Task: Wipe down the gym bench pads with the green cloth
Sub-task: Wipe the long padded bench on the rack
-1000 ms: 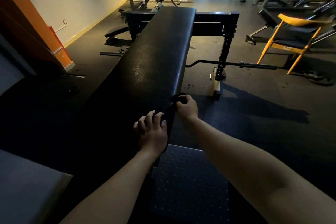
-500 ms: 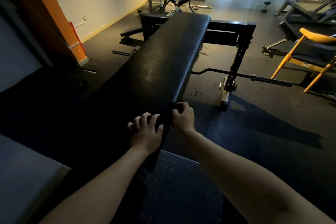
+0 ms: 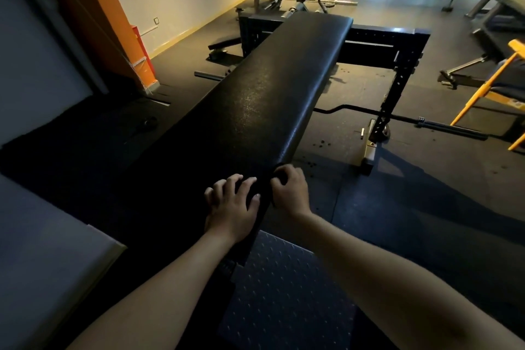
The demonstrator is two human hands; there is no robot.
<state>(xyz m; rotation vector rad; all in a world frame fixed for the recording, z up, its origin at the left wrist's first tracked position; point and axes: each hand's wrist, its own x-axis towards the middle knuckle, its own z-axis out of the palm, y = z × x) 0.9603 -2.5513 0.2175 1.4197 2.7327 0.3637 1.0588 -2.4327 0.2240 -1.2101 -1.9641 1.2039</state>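
A long black bench pad [image 3: 270, 99] runs from the near centre away toward a black rack. My left hand [image 3: 231, 207] rests flat on the pad's near end, with its fingers spread and slightly bent. My right hand [image 3: 291, 193] is curled over the pad's right edge beside it. It grips a small dark bunched cloth [image 3: 280, 178], pressed against the edge. The cloth is mostly hidden by the fingers, and its colour is lost in the dim light.
A black rack frame [image 3: 397, 45] stands behind the bench. A curl bar [image 3: 426, 122] lies on the floor to the right, near a yellow chair [image 3: 483, 88]. A studded foot plate [image 3: 284, 293] lies below my arms. An orange pillar [image 3: 113, 23] and a grey pad [image 3: 42, 264] are on the left.
My head has turned, so the bench sits further right in view. Both hands stay at the pad's near right edge, the right one still curled on the cloth.
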